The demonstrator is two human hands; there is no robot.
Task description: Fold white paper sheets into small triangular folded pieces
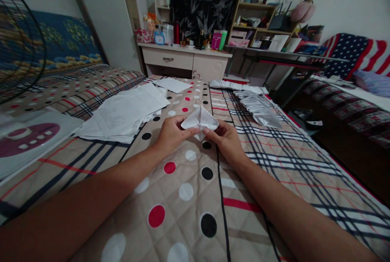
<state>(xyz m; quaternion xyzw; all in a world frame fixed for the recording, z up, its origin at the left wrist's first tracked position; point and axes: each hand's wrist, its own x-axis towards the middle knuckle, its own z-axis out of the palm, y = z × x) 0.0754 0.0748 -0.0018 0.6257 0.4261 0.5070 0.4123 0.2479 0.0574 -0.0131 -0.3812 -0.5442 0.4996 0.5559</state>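
Note:
Between my two hands is a small folded sheet of paper [200, 116], diamond-like in outline, with a crease running down its middle. My left hand [174, 133] grips its left side, thumb laid over the lower front. On the opposite side my right hand [225, 136] pinches it the same way, and both thumbs come close together near the bottom point. The fingers behind the paper are mostly hidden. To the left lies a pile of printed sheets [122, 111], with a smaller white sheet [173, 85] beyond it. At the right rests a row of folded paper pieces [257, 107].
The quilted bedspread [185, 172] has dots and plaid. A plastic bag [33, 136] lies at left, below a fan guard [39, 50]. Another long folded-paper bundle [237, 87] is near the far edge. Beyond stand a white dresser [170, 57] and a shelf [258, 10].

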